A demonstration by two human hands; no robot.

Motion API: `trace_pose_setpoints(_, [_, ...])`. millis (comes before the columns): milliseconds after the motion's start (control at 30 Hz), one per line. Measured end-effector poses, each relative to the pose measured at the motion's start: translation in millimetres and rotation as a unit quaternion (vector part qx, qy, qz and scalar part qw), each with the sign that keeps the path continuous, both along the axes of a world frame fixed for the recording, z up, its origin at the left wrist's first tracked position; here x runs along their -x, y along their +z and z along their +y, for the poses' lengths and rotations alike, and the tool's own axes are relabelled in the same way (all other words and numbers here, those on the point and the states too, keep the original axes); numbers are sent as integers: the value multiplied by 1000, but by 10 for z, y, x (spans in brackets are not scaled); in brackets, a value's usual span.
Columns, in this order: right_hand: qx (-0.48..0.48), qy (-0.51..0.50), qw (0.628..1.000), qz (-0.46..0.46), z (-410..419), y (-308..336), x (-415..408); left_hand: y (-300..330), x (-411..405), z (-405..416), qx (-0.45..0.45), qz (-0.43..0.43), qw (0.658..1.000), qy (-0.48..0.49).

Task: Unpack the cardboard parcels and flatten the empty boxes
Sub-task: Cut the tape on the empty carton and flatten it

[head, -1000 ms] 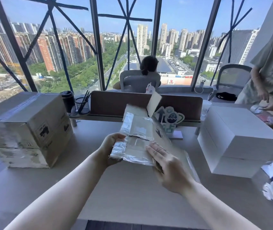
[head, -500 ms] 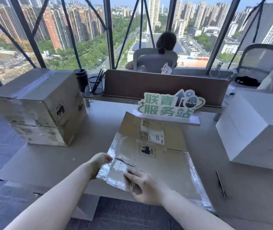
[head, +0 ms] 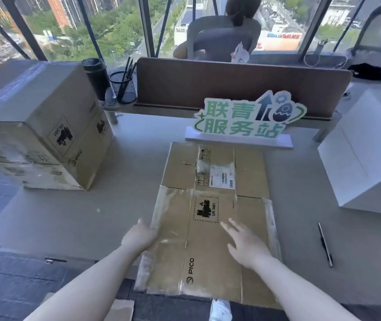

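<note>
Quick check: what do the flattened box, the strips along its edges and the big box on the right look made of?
Flattened box: matte brown cardboard, creased at its folds. Edge strips: likely clear glossy plastic tape, shiny and wrinkled. White box: smooth matte white, probably coated card; cannot be sure.

Flattened box [head: 210, 228]: matt brown corrugated cardboard, edged with glossy, wrinkled clear tape. Sealed carton [head: 43, 126]: same cardboard, scuffed tape. White box [head: 365, 156]: smooth, matt. Desk [head: 73, 212]: matt grey. Pen holder [head: 123, 88]: black wire mesh. Pen [head: 325, 245]: dark, glossy.
</note>
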State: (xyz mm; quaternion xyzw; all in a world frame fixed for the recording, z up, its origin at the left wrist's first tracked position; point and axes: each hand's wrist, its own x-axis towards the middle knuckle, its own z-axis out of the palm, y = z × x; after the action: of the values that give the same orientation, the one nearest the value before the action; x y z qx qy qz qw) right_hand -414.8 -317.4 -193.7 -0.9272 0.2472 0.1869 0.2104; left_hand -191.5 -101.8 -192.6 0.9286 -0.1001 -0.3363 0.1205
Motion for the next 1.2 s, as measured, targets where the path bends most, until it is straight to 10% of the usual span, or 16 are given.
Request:
trace_pose_setpoints(533, [83,-94,992,-31,-1271,-588,-1052,-439,-367,-2043,25,-182,919,-350])
trace_pose_setpoints(1200, [147,-158,974,-63,-897,-757,-1111,-698,-486,-2044,63,-193,906,-371])
